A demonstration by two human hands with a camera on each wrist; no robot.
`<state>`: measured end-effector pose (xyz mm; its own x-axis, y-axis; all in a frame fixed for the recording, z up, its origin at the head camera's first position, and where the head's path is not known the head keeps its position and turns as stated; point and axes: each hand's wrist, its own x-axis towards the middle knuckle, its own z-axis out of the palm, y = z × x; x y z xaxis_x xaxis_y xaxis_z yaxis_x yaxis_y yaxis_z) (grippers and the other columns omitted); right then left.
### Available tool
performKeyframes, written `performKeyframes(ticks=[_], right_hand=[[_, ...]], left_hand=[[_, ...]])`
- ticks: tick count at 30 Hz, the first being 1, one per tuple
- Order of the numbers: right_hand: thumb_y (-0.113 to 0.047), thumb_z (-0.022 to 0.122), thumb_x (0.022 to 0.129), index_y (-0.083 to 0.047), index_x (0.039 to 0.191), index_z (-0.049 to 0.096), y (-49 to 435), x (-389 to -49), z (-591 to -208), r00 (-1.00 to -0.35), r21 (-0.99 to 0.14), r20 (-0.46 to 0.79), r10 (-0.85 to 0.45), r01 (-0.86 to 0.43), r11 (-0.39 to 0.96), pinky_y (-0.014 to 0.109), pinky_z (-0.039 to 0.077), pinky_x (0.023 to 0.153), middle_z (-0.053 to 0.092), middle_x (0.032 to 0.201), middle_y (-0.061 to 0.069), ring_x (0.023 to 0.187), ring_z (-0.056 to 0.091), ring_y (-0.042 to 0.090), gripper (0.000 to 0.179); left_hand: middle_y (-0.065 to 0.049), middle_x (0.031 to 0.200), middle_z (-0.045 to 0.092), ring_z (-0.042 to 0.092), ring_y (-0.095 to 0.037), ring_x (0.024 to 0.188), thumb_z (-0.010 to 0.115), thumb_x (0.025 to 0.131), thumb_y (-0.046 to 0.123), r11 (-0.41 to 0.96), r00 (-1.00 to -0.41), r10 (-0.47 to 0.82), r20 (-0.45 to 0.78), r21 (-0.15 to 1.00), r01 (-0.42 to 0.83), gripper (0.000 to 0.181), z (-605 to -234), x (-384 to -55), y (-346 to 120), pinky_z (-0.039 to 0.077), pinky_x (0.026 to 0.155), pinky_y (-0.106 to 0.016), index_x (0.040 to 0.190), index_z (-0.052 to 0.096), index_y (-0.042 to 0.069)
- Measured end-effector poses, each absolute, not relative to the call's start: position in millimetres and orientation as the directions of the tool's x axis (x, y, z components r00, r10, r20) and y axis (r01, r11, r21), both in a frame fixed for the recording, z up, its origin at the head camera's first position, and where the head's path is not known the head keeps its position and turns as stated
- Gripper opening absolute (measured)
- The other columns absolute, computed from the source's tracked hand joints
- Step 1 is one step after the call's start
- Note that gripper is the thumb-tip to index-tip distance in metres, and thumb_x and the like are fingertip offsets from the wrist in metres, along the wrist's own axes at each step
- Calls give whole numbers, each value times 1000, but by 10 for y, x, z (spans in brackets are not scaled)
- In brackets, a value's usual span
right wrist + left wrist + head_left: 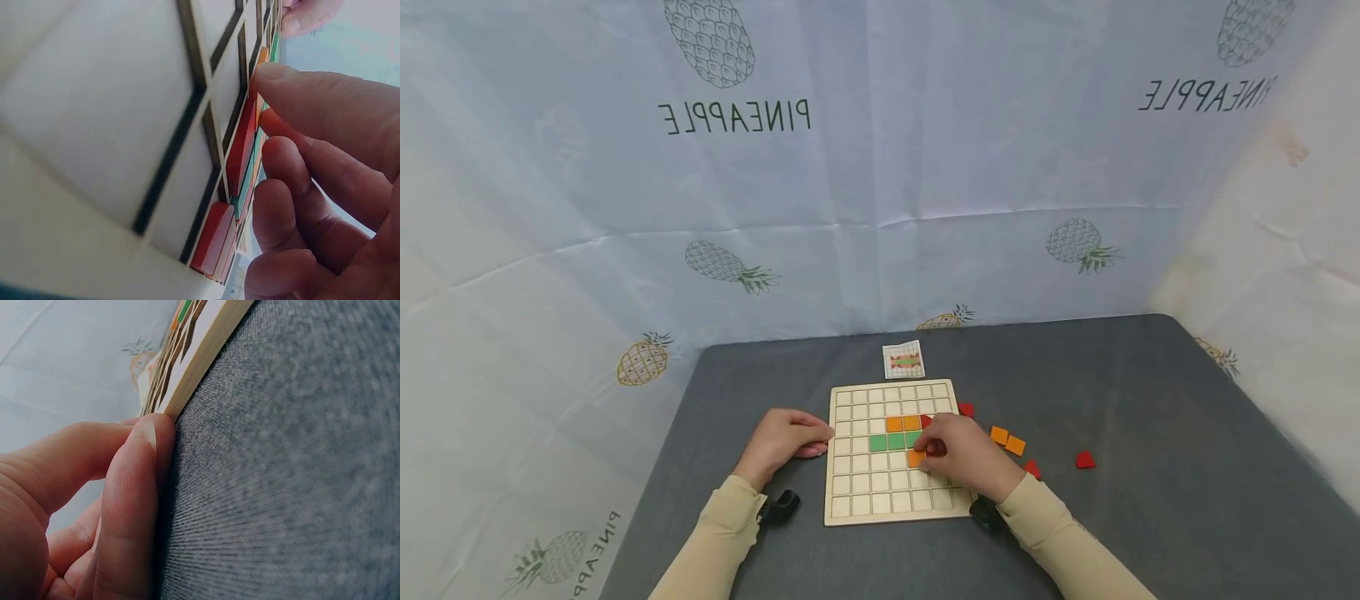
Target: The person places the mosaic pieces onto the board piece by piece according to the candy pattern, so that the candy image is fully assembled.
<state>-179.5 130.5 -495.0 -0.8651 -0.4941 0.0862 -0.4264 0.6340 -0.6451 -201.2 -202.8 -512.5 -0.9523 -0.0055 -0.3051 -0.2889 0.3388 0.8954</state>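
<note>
Though pale, brightly tiled board [880, 482]

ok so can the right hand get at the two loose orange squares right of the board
Probably yes: the two orange squares lie uncovered on the table close beside the right hand, with nothing visibly in between. Its fingers are at another orange square on the board.

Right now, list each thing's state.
Wooden board: flat, partly filled
Card: face up beyond the board
Green squares: set in a row
Loose orange squares: flat, beside the board
Rightmost red piece: loose, off the board
Left hand: touching the board's left edge
Right hand: touching an orange square
</note>
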Motion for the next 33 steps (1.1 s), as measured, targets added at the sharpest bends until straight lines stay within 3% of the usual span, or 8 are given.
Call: performKeyframes(ticks=[10, 18, 33], right_hand=[[-18, 89, 90, -16, 104, 83, 1841, -1766, -4766, -948, -629, 34, -317, -267, 730, 25, 54, 68, 66, 92, -6, 81, 57, 11, 15], [-20, 90, 90, -16, 106, 83, 2376, -1664, -4831, -967, -589, 20, -253, -216, 779, 25, 55, 69, 69, 94, -6, 83, 59, 8, 18], [-21, 92, 86, -14, 103, 83, 2596, -1669, -4935, -980, -546, -12, -199, -160, 822, 27, 51, 68, 68, 92, -4, 82, 56, 12, 20]], left_hand=[[-8, 92, 82, 81, -15, 78, 92, 86, 22, 329, -956, 10, -293, 904, -274, 22, -5139, -2036, -1994, 69, 73, -30, 100, 84, 7], [-7, 93, 82, 80, -15, 78, 92, 87, 24, 343, -956, -6, -294, 897, -279, 23, -5145, -1972, -2061, 68, 73, -30, 102, 84, 7], [-8, 93, 82, 81, -15, 78, 93, 86, 23, 324, -958, 0, -288, 906, -272, 24, -5119, -1988, -2023, 69, 73, -29, 101, 84, 6]])
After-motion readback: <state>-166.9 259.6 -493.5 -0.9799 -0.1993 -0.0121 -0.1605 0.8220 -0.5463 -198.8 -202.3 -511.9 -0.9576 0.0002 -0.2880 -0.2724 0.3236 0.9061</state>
